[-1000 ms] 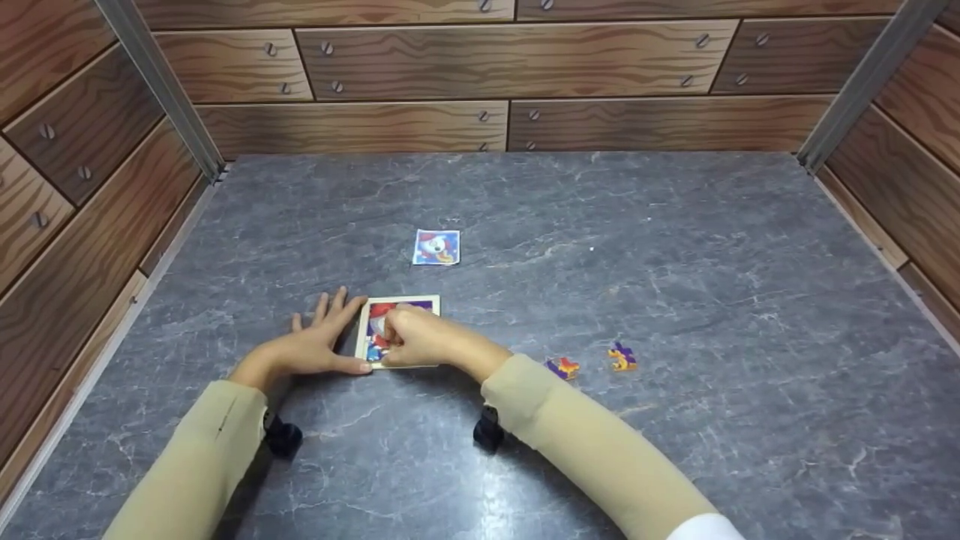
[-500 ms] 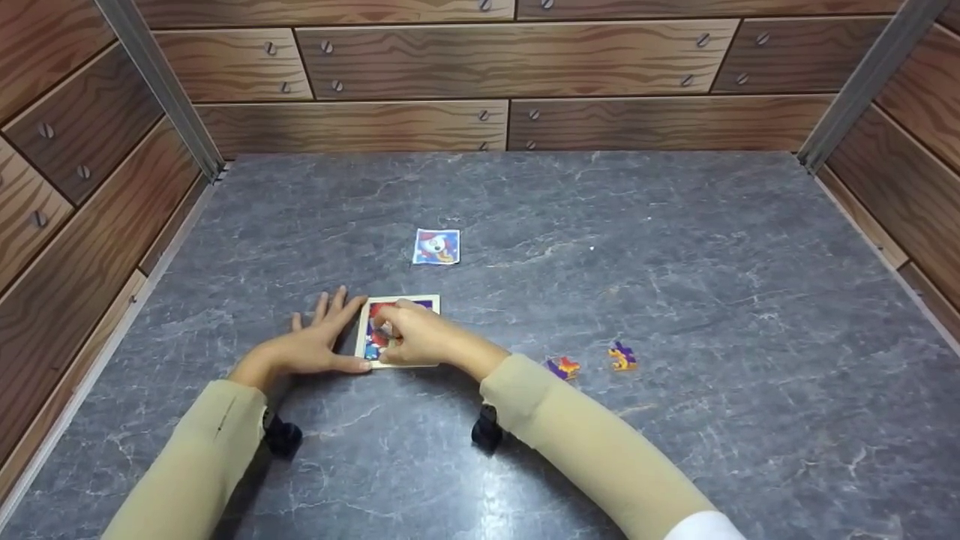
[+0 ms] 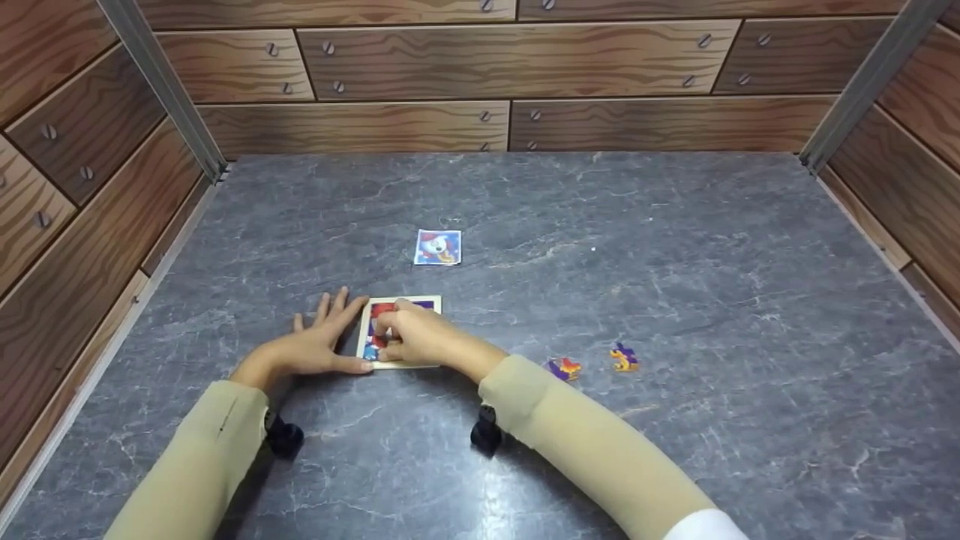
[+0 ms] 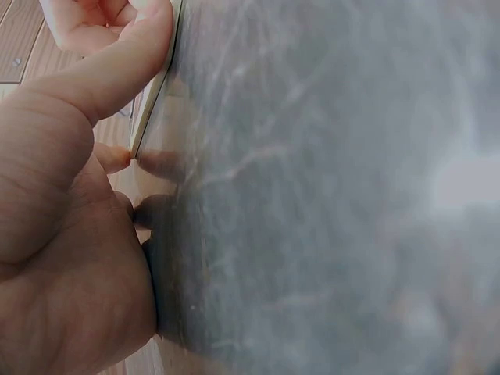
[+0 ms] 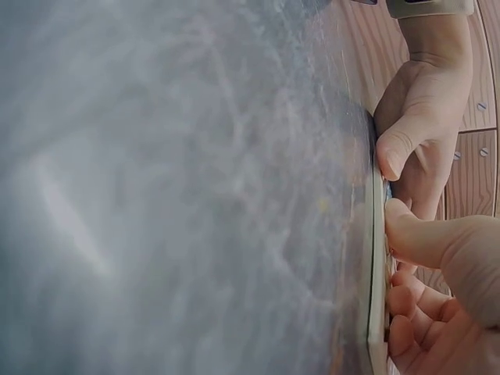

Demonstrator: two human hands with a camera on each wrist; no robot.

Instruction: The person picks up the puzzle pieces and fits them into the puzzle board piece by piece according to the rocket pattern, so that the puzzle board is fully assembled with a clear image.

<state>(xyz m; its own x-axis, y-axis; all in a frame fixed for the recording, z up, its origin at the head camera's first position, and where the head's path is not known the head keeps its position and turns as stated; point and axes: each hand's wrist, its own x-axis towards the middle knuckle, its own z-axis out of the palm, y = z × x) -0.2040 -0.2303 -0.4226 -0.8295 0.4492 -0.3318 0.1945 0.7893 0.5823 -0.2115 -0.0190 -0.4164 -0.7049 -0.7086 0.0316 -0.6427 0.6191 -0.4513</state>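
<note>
A jigsaw puzzle in a cream frame (image 3: pixel 363 335) lies flat on the table, showing red, purple and blue. My left hand (image 3: pixel 315 349) has its fingers spread, with thumb and index fingertip against the frame's left corners. Across the puzzle reaches my right hand (image 3: pixel 421 335), its fingers bent and its thumb (image 5: pixel 414 234) touching the picture side near the front edge. That hand hides much of the puzzle, and whether a piece is between its fingers cannot be seen. Two loose purple and orange pieces lie to the right, one piece (image 3: pixel 564 368) near the right sleeve, another piece (image 3: pixel 624 357) farther out.
A small picture card (image 3: pixel 438 247) with a white dog's face lies beyond the puzzle. A tiny white speck (image 3: pixel 592 249) is on the grey marbled table (image 3: pixel 735 315). Wood-patterned walls (image 3: pixel 517 64) stand at the back and both sides.
The right hand's index finger has lifted and shifted slightly over the puzzle, widening the gap to the thumb. The left hand, card and loose pieces stay in place.
</note>
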